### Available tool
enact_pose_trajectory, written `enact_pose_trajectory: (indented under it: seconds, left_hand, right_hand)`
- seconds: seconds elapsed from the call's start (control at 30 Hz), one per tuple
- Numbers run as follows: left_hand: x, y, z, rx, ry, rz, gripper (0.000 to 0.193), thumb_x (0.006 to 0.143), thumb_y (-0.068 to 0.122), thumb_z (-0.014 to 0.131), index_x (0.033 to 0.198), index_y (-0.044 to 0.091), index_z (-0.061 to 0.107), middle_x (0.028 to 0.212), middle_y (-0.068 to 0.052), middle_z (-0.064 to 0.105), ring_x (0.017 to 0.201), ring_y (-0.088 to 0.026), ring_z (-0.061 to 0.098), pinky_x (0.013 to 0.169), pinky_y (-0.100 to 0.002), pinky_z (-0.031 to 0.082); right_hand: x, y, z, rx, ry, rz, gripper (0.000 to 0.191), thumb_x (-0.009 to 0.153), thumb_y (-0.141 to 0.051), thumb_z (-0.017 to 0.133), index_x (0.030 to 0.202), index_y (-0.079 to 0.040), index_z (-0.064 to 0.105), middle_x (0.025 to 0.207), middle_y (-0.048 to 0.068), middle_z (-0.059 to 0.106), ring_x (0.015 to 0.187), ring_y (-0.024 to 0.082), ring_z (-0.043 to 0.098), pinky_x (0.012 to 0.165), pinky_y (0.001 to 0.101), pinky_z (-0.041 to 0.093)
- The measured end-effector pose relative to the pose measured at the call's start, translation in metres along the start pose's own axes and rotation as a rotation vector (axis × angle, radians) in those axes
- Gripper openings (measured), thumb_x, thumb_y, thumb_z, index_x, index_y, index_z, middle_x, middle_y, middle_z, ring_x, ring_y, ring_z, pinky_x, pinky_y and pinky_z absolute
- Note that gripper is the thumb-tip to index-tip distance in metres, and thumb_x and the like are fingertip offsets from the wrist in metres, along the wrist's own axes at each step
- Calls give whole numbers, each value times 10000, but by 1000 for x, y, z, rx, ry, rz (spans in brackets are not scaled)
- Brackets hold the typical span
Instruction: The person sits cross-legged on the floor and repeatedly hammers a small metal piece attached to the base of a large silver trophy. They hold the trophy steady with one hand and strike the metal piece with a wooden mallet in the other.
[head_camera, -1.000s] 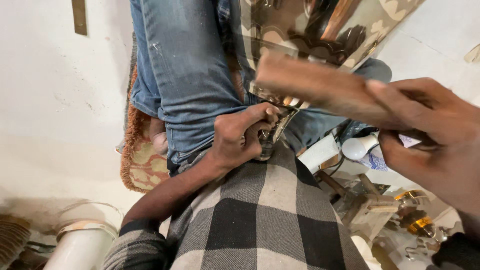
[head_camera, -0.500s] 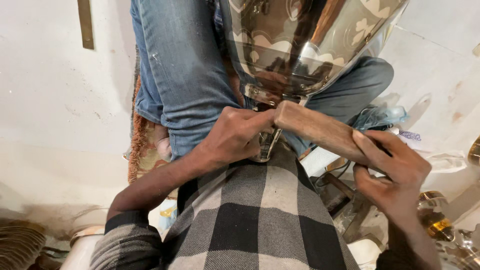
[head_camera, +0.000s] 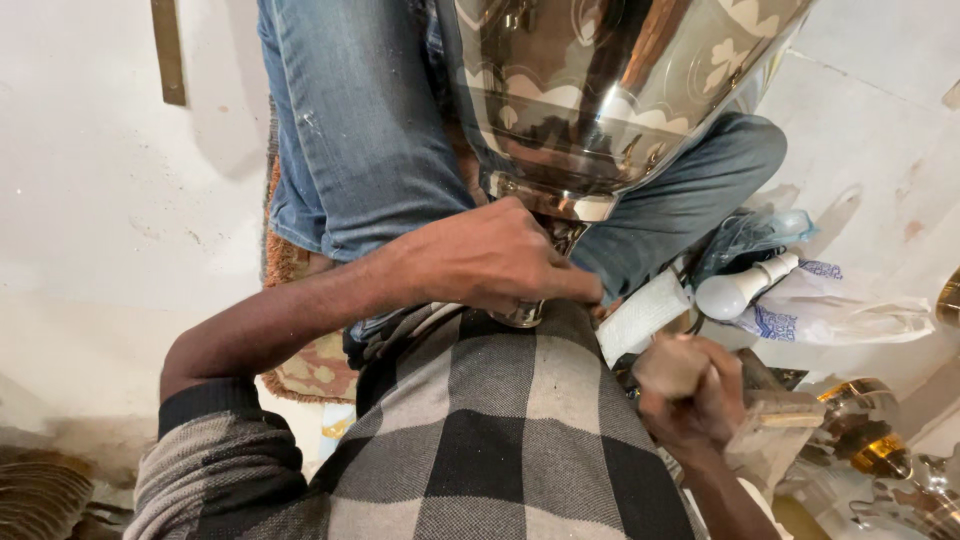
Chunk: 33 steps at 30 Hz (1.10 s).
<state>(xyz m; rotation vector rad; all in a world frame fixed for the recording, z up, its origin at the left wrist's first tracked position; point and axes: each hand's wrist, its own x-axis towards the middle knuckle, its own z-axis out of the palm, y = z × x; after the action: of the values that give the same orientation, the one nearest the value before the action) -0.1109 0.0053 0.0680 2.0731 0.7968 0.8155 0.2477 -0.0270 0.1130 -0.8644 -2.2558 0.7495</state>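
Your left hand (head_camera: 495, 255) clamps the base of the shiny metal vessel (head_camera: 610, 90) at twelve o'clock, steadying it on your lap, while your right hand (head_camera: 690, 395) fists a wooden block (head_camera: 670, 365) at four o'clock.

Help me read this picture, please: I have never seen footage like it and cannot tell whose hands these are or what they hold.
The camera sits on a person's head and looks down at their own body, so both hands belong to the wearer. The left hand grips the narrow base of a large shiny metal vessel resting against their jeans. The right hand is closed around a wooden tool, held off to the side. On the pale floor lie a white light bulb and a plastic bag.
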Motion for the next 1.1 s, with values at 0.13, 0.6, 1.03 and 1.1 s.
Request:
enact_pose_trajectory:
  seconds: [0.13,0.6,1.03,1.1]
  left_hand:
    - [1,-2,-4,69,-84,59,386,874,79,714,1242,180,653,742,-20,760,554,-151,675,439,-343,491]
    - [-38,34,66,-808,1161,-498,388,981,-105,674,1341,-33,548,1126,-182,751,1063,-228,760,970,-335,647]
    - [-36,32,59,-510,1163,-512,341,899,-206,586,1175,-9,617,1028,-121,780,955,-200,798,836,-290,678]
    - [-35,32,58,-465,1142,-524,339,895,-210,593,1172,-15,608,1017,-112,779,944,-194,796,821,-282,673]
  right_hand:
    - [-15,-4,8,-387,-43,49,742,840,67,784,1495,-96,476,1149,186,658,912,304,686,767,358,573]
    - [122,-17,56,247,4,543,438,911,13,789,1316,109,651,1024,116,735,907,144,714,876,269,588]
    - [255,-41,43,-232,-587,-28,585,707,68,747,1276,-63,712,1130,182,735,897,260,722,753,353,580]
    - [274,-39,44,-299,-654,-115,565,751,45,768,1296,-98,737,1118,147,764,794,208,710,661,343,565]
